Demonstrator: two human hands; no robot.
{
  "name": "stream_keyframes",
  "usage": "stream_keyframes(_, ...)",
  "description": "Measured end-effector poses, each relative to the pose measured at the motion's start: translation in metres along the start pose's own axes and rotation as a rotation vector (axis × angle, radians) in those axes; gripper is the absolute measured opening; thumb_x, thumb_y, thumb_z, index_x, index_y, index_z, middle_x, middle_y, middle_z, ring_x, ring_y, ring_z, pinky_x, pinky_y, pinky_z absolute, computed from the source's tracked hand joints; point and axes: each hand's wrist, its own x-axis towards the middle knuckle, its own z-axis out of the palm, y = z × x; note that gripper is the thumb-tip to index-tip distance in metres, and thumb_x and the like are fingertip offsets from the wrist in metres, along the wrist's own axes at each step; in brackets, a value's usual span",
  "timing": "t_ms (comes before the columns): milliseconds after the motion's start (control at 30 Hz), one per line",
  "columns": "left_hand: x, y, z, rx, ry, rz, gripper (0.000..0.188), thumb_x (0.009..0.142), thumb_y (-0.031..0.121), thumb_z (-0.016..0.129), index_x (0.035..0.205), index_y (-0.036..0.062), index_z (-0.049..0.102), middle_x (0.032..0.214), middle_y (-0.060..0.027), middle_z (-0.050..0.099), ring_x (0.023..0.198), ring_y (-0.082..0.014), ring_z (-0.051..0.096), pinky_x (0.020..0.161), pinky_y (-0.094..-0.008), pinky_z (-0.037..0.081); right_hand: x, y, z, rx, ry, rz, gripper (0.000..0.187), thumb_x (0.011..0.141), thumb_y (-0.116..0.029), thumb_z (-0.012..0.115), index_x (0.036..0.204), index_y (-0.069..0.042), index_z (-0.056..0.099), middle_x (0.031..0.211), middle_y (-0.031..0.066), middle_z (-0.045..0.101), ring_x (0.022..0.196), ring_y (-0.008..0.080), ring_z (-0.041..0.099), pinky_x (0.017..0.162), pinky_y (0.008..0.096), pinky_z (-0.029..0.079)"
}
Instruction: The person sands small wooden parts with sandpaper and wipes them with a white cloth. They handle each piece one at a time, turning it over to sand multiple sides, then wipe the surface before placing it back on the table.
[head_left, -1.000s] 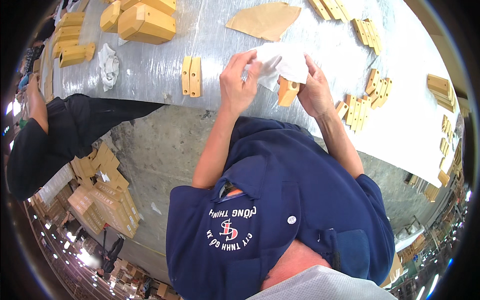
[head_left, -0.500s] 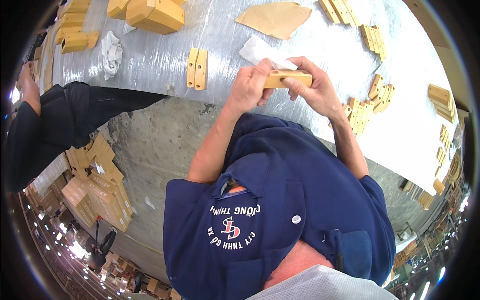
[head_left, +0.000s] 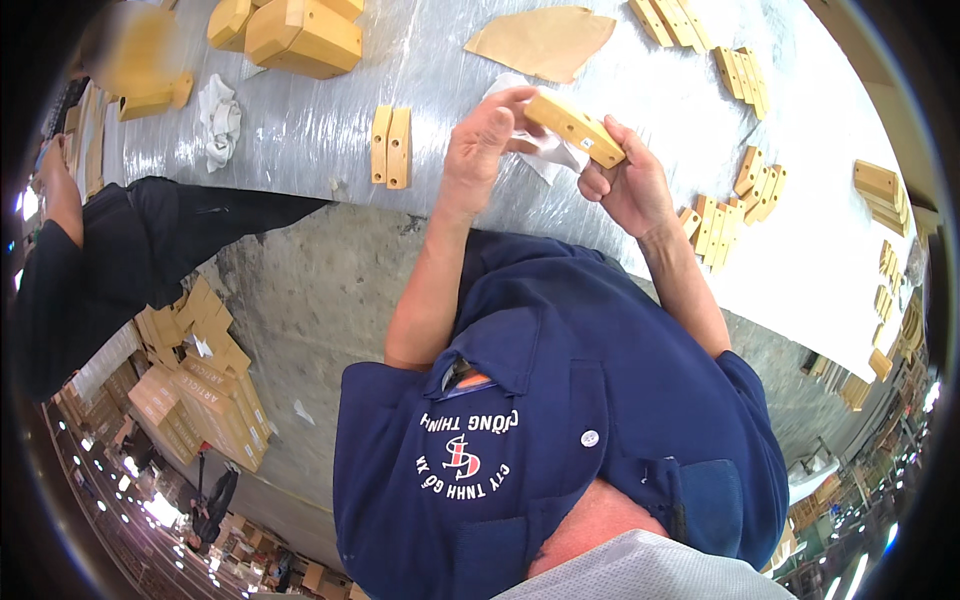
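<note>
A short yellow-brown wooden block [head_left: 574,130], with holes and a small pale sticker on its face, is raised at a slant above the table. My right hand [head_left: 640,185] grips its right end between thumb and fingers. Close to its other end is my left hand [head_left: 478,155], thumb and fingers apart; whether a fingertip touches the block is hidden. A crumpled white cloth [head_left: 552,152] shows behind the block, beside the left fingers. To the left, two similar blocks [head_left: 398,148] lie side by side on the table.
Plastic film covers the table [head_left: 310,130]. A brown paper piece [head_left: 540,40], larger wooden pieces [head_left: 300,38] and another white cloth [head_left: 218,122] lie farther off. Several block groups [head_left: 715,232] sit rightward. A co-worker's dark-sleeved arm [head_left: 150,235] is at left; cartons [head_left: 205,405] stand below.
The block has turned and tilted, bringing its stickered face into view. My left hand has come off its left end and moved slightly left, while my right hand keeps its grip.
</note>
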Motion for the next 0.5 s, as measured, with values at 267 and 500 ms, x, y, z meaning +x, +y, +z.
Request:
stream_keyframes(267,0.02,-0.107,-0.022,1.442,-0.044,0.419,0.04,0.073,0.015,0.074,0.112,0.0089,0.067,0.127,-0.0089,0.055,0.119,-0.031,0.052,0.089,-0.0479,0.046,0.006,0.004,-0.008,0.183,-0.02,0.058,0.039,0.1,-0.034,0.045,0.129,-0.006,0.046,0.093,0.0141,0.063,0.057,0.0108,0.051,0.057,0.0268,0.047)
stream_keyframes(500,0.015,-0.035,-0.004,0.627,0.191,0.376,0.039,0.075,0.005,0.063,0.114,-0.0018,0.059,0.112,-0.0206,0.061,0.105,-0.034,0.06,0.091,-0.0408,0.047,0.031,0.008,-0.074,0.288,-0.491,0.03,0.038,0.101,-0.029,0.036,0.131,-0.007,0.045,0.104,0.0129,0.062,0.081,0.0126,0.062,0.067,0.0301,0.053)
